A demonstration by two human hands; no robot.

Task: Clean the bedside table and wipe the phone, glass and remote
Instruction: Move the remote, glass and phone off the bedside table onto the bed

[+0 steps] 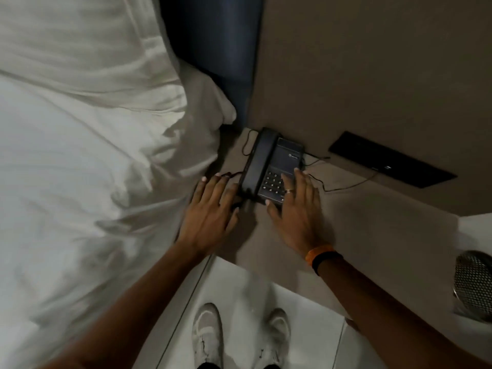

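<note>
Left hand [210, 209] and right hand [296, 209], both flat, palms down.

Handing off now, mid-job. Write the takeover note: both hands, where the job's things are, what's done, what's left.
Left hand: open, fingers straight, at the handset side of the telephone.
Right hand: open, fingers flat on the keypad.
Telephone: at the back of the bedside table, by the wall, handset cradled, cords trailing.
Glass, remote, cloth: none in view.
Done: nothing that the view confirms.
Left: probably wiping telephone, glass, remote and tabletop.
</note>
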